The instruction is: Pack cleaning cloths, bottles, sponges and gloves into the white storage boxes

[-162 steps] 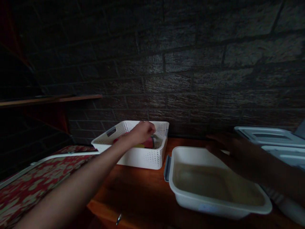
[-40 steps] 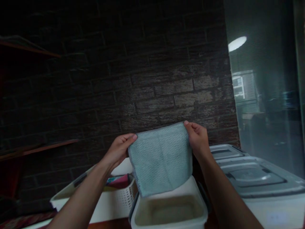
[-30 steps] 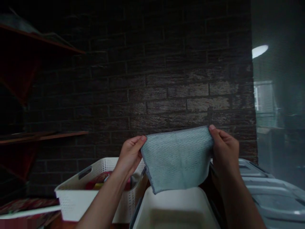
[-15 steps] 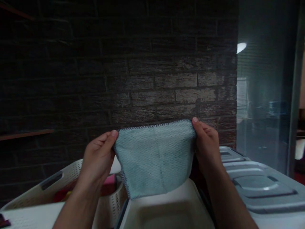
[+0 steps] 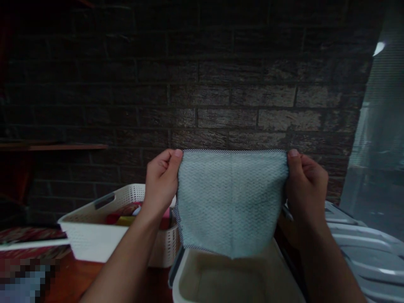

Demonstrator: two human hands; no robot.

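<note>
A pale blue-green cleaning cloth (image 5: 232,202) with a dark checked edge hangs spread between my two hands, a faint crease running down its middle. My left hand (image 5: 162,179) pinches its upper left corner between thumb and fingers. At the upper right corner, my right hand (image 5: 306,181) grips it the same way. The cloth's lower edge sags over the far part of an open cream plastic bin (image 5: 186,277), whose inside floor shows below it.
On the left, a white perforated basket (image 5: 94,242) holds red, yellow and pink items on a reddish wooden surface (image 5: 72,282). Grey-lidded containers (image 5: 362,244) stand at the right. A dark brick wall (image 5: 221,84) rises behind, with a wooden shelf (image 5: 63,147) at left.
The view has swung left, bringing more of the basket and wooden surface into sight. The cloth's top edge, tilted before, is now level and stretched straight; both hands keep their hold.
</note>
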